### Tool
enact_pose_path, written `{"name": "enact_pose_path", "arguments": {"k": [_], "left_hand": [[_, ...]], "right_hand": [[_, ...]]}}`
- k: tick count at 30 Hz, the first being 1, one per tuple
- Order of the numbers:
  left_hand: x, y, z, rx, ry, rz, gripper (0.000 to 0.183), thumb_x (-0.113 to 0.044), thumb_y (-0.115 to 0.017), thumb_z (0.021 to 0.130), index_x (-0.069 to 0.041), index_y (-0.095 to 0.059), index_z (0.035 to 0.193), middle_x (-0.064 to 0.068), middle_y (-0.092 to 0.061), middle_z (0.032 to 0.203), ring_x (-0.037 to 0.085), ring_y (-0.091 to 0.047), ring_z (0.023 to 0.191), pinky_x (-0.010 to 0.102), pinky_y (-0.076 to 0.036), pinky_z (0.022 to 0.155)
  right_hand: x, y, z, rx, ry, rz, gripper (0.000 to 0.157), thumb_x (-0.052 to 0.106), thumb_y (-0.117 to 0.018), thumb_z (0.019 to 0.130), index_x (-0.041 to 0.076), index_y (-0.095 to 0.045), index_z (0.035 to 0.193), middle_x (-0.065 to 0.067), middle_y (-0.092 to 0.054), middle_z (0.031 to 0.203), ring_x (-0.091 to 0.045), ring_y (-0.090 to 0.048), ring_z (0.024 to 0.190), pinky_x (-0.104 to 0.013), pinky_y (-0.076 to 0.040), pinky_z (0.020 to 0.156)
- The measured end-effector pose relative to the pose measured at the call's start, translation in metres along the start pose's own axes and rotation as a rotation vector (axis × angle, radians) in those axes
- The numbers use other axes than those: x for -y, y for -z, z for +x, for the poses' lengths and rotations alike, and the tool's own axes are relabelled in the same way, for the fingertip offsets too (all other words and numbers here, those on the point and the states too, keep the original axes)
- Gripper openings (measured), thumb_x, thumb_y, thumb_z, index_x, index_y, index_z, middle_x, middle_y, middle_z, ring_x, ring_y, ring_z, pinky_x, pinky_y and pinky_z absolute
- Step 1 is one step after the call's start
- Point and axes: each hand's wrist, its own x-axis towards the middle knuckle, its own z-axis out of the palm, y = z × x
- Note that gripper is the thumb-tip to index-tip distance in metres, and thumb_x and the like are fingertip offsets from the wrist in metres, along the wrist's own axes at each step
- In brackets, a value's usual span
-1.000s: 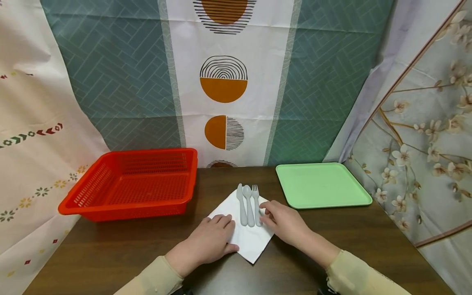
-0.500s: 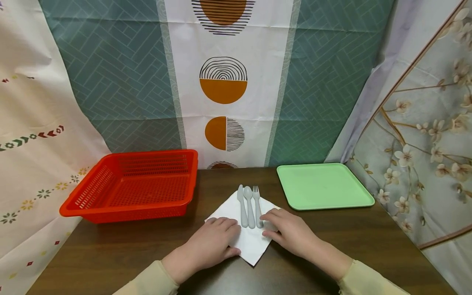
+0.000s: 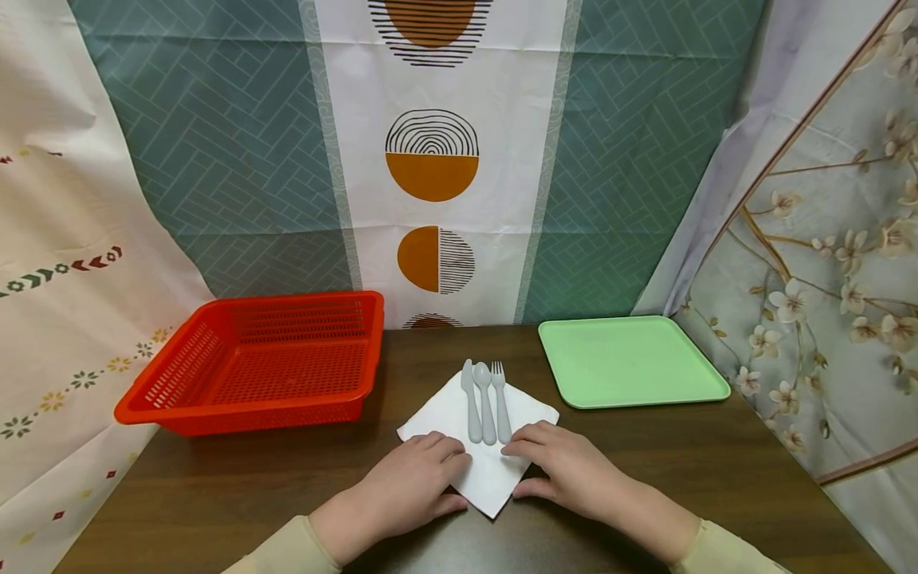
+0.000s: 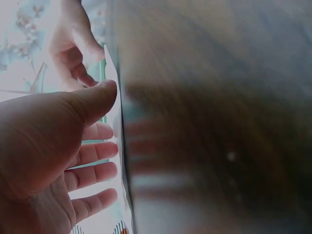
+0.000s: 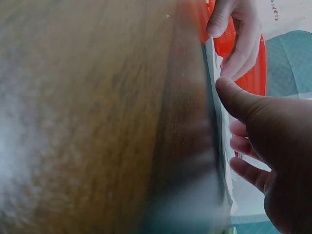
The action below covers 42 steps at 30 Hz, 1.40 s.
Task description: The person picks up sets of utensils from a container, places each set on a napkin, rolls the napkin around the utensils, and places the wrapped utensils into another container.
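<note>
A white napkin (image 3: 489, 482) lies turned like a diamond on the dark table in the head view. On it, side by side, are a pale grey knife (image 3: 472, 405), spoon (image 3: 485, 408) and fork (image 3: 501, 406), handles toward me. My left hand (image 3: 410, 488) rests at the napkin's lower left edge; in the left wrist view its thumb (image 4: 100, 100) and loosely spread fingers come down at the cloth. At the lower right edge is my right hand (image 3: 574, 470), fingers bent a little, fingertips near the fork's handle end. In both wrist views the cutlery is mostly hidden.
A red plastic basket (image 3: 247, 418) stands at the back left of the table (image 3: 287, 470). Toward the back right lies a light green tray (image 3: 631, 363). Patterned cloths (image 3: 283, 159) hang behind and at both sides.
My right hand has drawn back from beside the fork to the napkin's lower right edge, uncovering its right corner. The left hand has shifted slightly. The cutlery keeps its place on the napkin.
</note>
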Motion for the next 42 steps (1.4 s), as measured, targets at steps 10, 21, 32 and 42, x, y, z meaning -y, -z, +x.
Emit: {"name": "enact_pose_path", "arguments": {"k": [10,21,32,42], "left_hand": [[0.003,0.001,-0.001,-0.018,-0.042,0.008,0.033,-0.04,-0.09,0.093,-0.017,-0.073,0.109,-0.005,-0.07,0.117,0.017,-0.067,0.105,0.032,-0.057,0.09],[0.008,0.0,0.005,-0.005,-0.036,0.001,0.025,-0.036,-0.091,0.092,-0.02,-0.075,0.103,-0.005,-0.071,0.112,0.016,-0.066,0.097,0.03,-0.056,0.08],[0.011,0.003,0.01,0.007,-0.047,0.037,0.022,-0.026,-0.092,0.09,-0.02,-0.079,0.106,-0.006,-0.074,0.108,0.015,-0.068,0.094,0.027,-0.057,0.08],[0.012,0.007,0.011,0.044,-0.036,0.011,0.024,-0.029,-0.093,0.089,-0.02,-0.078,0.105,-0.006,-0.074,0.107,0.014,-0.067,0.094,0.026,-0.056,0.079]], "right_hand": [[0.0,0.0,-0.005,-0.02,0.04,-0.009,0.038,0.035,-0.096,0.086,0.019,-0.078,0.115,0.01,-0.069,0.117,-0.008,-0.067,0.105,-0.028,-0.059,0.087],[0.0,0.0,-0.001,-0.032,0.057,-0.006,0.025,0.023,-0.096,0.087,0.023,-0.076,0.101,0.014,-0.068,0.109,-0.006,-0.064,0.096,-0.025,-0.057,0.08],[-0.004,0.0,0.002,-0.066,0.136,-0.06,0.028,0.016,-0.097,0.083,0.025,-0.072,0.092,0.015,-0.066,0.098,-0.004,-0.06,0.086,-0.02,-0.052,0.074],[-0.004,-0.001,0.007,-0.067,0.213,-0.193,0.026,0.013,-0.094,0.086,0.021,-0.07,0.09,0.012,-0.061,0.092,-0.009,-0.058,0.08,-0.022,-0.051,0.072]]}}
